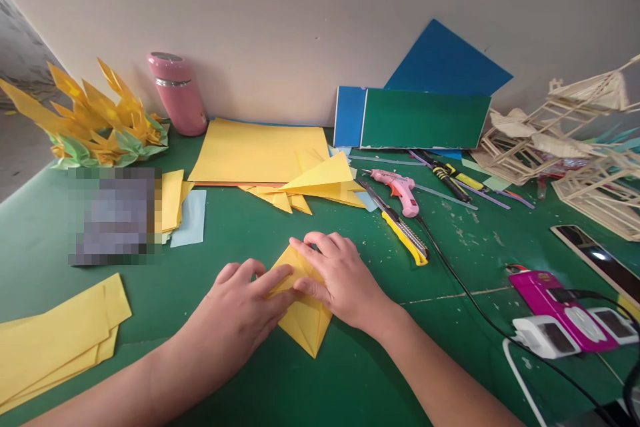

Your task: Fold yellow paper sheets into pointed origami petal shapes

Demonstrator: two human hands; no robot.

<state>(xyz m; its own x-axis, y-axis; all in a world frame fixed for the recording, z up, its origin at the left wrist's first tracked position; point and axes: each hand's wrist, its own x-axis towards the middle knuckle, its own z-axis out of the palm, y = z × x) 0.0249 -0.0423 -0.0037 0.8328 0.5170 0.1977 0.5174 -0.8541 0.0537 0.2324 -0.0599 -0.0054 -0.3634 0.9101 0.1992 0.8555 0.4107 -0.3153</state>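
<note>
Our bench (170, 300) is green and pale-flecked, with a thin seam (450, 297) across it. On it we see a folded sheet (306, 320) near the middle, yellow strips (60, 340) at left, a flask (181, 99) and a yellow stack (250, 147) at the back, and, toward the right, a glue gun (397, 189), a knife (404, 235), a phone (595, 259) and a power strip (563, 317).

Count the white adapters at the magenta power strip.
2: one adapter on the left side of the power strip, another adapter on its right. None appear hidden.
</note>
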